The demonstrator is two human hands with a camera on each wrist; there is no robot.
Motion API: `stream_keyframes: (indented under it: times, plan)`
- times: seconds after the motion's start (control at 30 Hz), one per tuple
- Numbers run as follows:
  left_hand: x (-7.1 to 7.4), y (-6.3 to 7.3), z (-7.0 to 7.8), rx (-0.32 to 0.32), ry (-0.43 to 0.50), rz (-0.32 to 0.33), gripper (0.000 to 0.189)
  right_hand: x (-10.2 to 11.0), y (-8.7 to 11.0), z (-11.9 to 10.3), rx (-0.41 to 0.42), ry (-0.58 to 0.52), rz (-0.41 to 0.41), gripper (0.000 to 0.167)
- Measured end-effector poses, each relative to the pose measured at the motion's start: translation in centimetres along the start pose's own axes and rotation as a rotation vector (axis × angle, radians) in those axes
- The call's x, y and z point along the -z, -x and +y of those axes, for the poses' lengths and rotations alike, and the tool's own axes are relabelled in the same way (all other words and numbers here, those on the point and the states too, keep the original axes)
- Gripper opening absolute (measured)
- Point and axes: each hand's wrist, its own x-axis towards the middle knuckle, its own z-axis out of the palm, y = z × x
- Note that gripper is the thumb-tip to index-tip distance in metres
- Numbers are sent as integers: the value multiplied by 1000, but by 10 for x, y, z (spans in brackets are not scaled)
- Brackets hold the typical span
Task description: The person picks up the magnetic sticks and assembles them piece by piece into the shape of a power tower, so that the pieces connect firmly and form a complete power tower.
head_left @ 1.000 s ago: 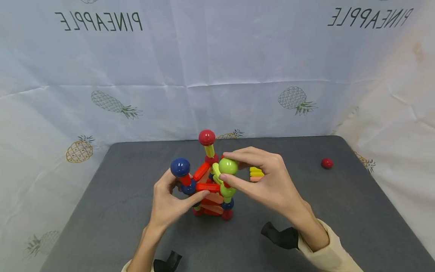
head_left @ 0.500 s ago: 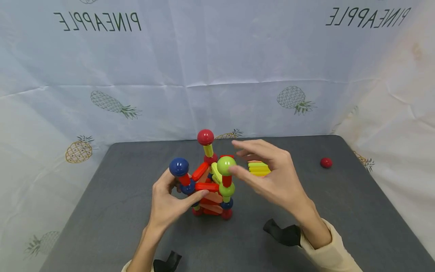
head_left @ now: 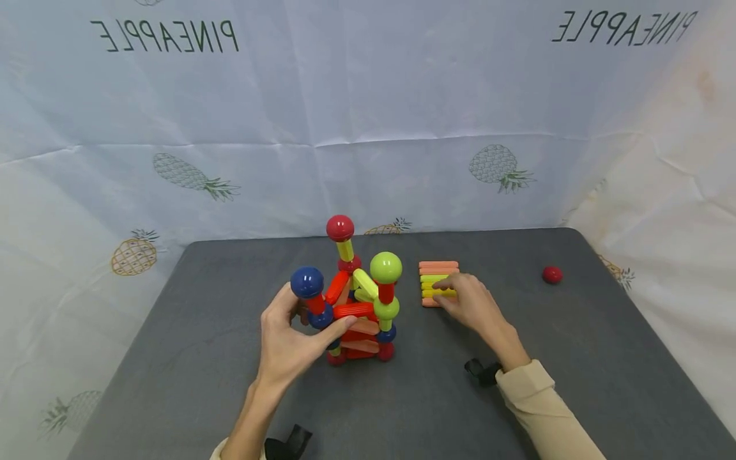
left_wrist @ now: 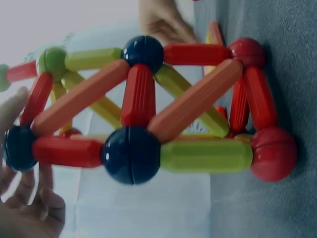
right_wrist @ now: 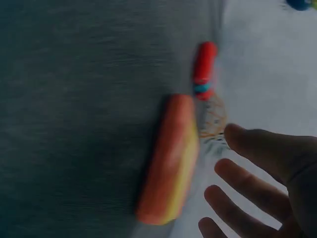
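Observation:
A tower of magnetic rods and balls (head_left: 353, 310) stands at the middle of the table, topped by a blue ball (head_left: 306, 282), a red ball (head_left: 340, 228) and a green ball (head_left: 386, 267). My left hand (head_left: 290, 348) grips its upper left corner, thumb toward the near red rod, fingers partly hidden behind. In the left wrist view, orange rods (left_wrist: 198, 101) run diagonally across the frame. My right hand (head_left: 476, 305) is over a row of orange and yellow rods (head_left: 439, 264), fingers loosely bent. The right wrist view shows those fingers apart, beside an orange rod (right_wrist: 166, 163).
A loose red ball (head_left: 552, 275) lies on the dark table (head_left: 598, 358) at the right. A red rod (right_wrist: 204, 67) shows farther off in the right wrist view. Behind the table hangs a pale cloth (head_left: 356, 179) printed with pineapples.
My right hand has let go of the green top ball and moved right and down to the row of rods. The left hand keeps its grip; the tower has shifted slightly.

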Motion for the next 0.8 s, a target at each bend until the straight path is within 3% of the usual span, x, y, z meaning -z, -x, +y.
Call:
stream_keyframes:
  times: [0.1, 0.23, 0.33, 0.5, 0.67, 0.8]
  plan:
    - [5, -1, -2, -35, 78, -4, 46, -11, 3, 9, 13, 65, -82, 25]
    - [11, -4, -4, -122, 195, 20, 32, -19, 6, 10, 49, 156, -107, 28]
    - [13, -6, -5, -150, 195, 23, 27, -24, 7, 12, 74, 167, -93, 26]
    - [17, -6, -8, -141, 145, 0, 31, -29, 7, 14, 105, 159, -96, 18]
    - [17, -5, -11, -137, 131, -10, 28, -17, 3, 7, 118, 38, -75, 16]
    - [18, -5, -10, -129, 121, -18, 30, 14, -5, -15, 179, -137, 48, 24]
